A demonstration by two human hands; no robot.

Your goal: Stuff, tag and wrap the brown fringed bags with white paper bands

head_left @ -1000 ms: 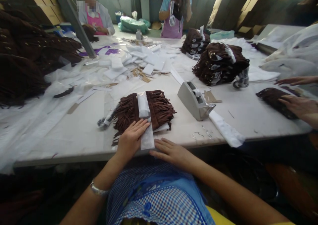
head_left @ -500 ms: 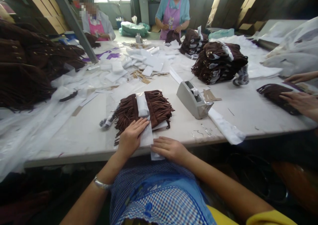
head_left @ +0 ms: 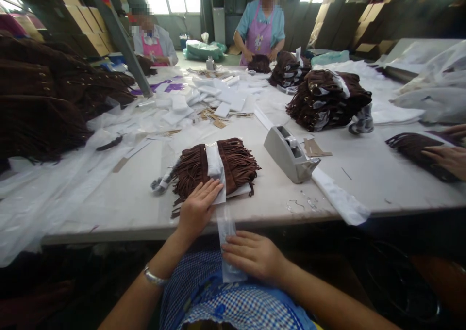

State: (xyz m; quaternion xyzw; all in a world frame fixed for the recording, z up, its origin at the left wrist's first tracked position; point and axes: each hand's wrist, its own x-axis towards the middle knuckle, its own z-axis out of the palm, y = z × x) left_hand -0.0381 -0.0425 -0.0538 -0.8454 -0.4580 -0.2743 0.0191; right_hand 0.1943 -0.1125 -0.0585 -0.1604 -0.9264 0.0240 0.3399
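A dark brown fringed bag (head_left: 238, 162) lies on the table in front of me, a white paper band (head_left: 214, 161) around its middle. My left hand (head_left: 199, 205) rests on the bag's near side, fingers stretched out flat over the band's lower end. From there a clear plastic strip (head_left: 226, 218) runs down over the table edge toward my apron. My right hand (head_left: 255, 256) holds this strip below the edge; its thumb is hidden. A plastic-wrapped end piece (head_left: 160, 185) sticks out at the bag's left.
A grey tape dispenser (head_left: 289, 155) stands right of the bag. Stacked brown fringed bags (head_left: 327, 99) sit behind it, with a large brown pile (head_left: 40, 102) at left. A co-worker's hand (head_left: 446, 157) touches another bag at right. Two people stand across the table.
My right hand has moved down toward my body, and more of the clear strip shows below the bag. My left hand stays on the bag. The whole view has shifted slightly.
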